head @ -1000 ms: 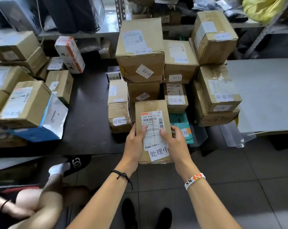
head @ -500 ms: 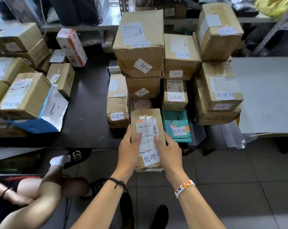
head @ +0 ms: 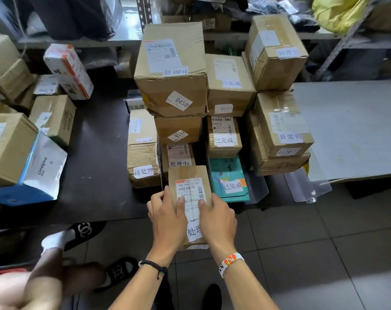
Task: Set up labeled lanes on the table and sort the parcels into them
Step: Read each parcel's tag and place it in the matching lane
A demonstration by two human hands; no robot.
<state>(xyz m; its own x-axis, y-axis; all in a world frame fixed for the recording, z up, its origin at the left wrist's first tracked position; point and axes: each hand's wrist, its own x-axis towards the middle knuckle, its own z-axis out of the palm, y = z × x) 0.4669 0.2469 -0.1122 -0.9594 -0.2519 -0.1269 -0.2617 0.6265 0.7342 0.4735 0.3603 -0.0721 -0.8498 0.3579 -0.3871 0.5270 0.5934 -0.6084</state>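
The dark, smooth table carries stacked brown cardboard boxes. The biggest, a creased carton, wears a white strip reading 处理中 and a sticker reading 0450. Just right of my parcel lies a flat teal mailer marked 已完成. My oblong, taped cardboard parcel juts over the table's near edge; whether it rests there, I can't tell. Its strip shows 处理. My left hand and right hand clasp its sides, thumbs pressed on the shipping label.

Both hands, left hand and right hand, grip a small taped parcel at the dark surface edge, just before stacked labelled boxes, beside a teal packet.
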